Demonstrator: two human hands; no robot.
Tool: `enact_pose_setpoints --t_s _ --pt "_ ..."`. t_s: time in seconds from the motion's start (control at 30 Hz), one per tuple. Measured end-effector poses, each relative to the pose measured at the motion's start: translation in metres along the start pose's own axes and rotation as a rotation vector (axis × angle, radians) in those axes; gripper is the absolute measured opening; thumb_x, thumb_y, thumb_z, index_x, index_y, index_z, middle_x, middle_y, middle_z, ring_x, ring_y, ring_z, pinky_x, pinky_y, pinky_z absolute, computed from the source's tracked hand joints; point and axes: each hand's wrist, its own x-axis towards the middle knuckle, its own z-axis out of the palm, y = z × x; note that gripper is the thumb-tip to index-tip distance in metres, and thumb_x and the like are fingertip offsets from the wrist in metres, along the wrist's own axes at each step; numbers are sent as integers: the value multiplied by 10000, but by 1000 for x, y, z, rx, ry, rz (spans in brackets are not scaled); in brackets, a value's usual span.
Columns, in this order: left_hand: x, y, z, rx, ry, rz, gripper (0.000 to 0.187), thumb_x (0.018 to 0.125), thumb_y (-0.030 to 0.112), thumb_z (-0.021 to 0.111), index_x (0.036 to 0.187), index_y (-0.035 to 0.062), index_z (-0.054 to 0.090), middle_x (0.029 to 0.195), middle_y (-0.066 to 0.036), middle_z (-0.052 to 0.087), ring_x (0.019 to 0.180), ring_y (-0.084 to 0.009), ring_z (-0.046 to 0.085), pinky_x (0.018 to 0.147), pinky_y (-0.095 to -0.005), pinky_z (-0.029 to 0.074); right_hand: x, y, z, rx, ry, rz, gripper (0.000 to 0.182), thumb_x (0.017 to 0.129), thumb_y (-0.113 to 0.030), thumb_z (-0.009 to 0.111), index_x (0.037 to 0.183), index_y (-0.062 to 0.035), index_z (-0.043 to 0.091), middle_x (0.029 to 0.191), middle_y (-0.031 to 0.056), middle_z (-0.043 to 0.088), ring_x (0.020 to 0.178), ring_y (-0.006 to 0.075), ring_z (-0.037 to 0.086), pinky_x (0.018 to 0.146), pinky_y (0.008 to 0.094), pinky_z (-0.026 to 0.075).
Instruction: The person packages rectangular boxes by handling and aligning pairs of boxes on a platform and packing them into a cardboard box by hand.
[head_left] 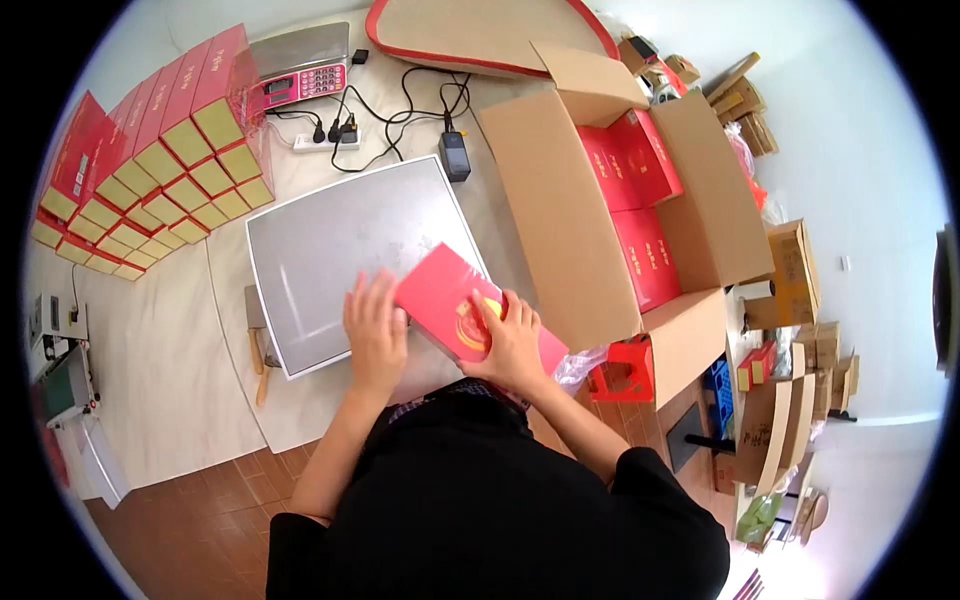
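Observation:
My right hand (512, 345) grips a flat red gift box (440, 292) with a round yellow design, its fingers lying across the top face. The box is tilted, close in front of my body, and overlaps the near right corner of a grey metal scale platform (350, 240). Just left of the box's end is my left hand (374, 325), fingers apart and slightly blurred, holding nothing. To the right stands an open cardboard carton (565, 220) with several red boxes (645, 255) packed inside.
Stacked red and gold boxes (190, 130) fill the table's back left. Behind the platform are a digital scale (305, 85), a power strip (330, 142), tangled black cables and a black adapter (454, 155). Wooden-handled tools (258, 350) lie left of the platform; a red crate (625, 372) stands below the carton.

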Motion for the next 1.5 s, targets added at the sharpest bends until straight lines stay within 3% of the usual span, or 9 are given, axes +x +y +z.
enact_pose_setpoints --t_s 0.27,0.67,0.7,0.8,0.9,0.93,1.23,1.37,1.5 --pt "-18 -4 22 282 -270 123 450 939 277 485 1300 8 500 1349 -82 493 1376 -268 283 1123 -490 201 -29 -26 16 -103 -46 169 882 503 -400 770 1330 -249 507 1284 251 361 1150 420 371 956 530 309" --pt "38 -40 -1 326 -122 -51 464 947 311 475 1308 22 492 1401 -129 429 1366 -316 273 1125 -487 198 36 -35 53 -18 90 167 982 493 -468 824 1371 -241 450 1285 256 361 1183 442 360 971 549 303" --pt "33 -47 -7 136 -35 -123 486 955 319 474 1344 28 447 1406 -141 420 1361 -316 288 1122 -465 210 39 -34 43 -53 29 215 930 584 -437 808 1393 -182 426 1275 216 402 1150 354 447 970 484 365" --pt "6 -48 -19 -474 99 -360 543 973 332 468 1408 33 341 1410 -162 409 1345 -296 322 1109 -414 240 50 -28 1 1367 -375 402 752 804 -382 676 1393 -22 376 1242 117 520 1030 176 585 887 312 490" --pt "-7 -15 -38 -1109 111 -594 619 985 337 472 1456 37 205 1410 -159 397 1306 -237 371 1076 -345 287 39 -14 6 2155 -666 609 657 867 -400 587 1383 -44 388 1250 119 551 1058 238 589 874 360 518" --pt "-9 -4 -42 -1272 23 -571 637 976 333 493 1456 37 197 1402 -150 398 1299 -228 376 1080 -354 283 40 -10 26 2243 -652 448 589 916 -384 521 1366 -26 399 1281 131 537 1079 241 584 884 375 516" --pt "-13 29 -91 -1118 271 -512 929 837 211 697 1468 0 49 1309 -178 408 1126 -217 521 907 -326 467 47 -38 27 1704 -689 715 489 991 -335 384 1336 10 418 1272 124 544 1101 216 567 932 389 483" --pt "-7 31 -78 -1007 419 -433 955 816 165 708 1469 1 32 1384 -191 319 1224 -241 435 999 -358 399 54 -44 15 1646 -555 390 496 987 -274 398 1391 10 347 1343 156 475 1251 219 438 1049 376 351" --pt "-2 38 -69 -1005 527 -453 961 805 170 719 1463 -13 42 1411 -204 275 1275 -257 367 1050 -376 335 48 -69 -5 991 -171 -73 840 790 -275 691 1448 -8 241 1425 237 323 1314 342 342 1077 467 282"
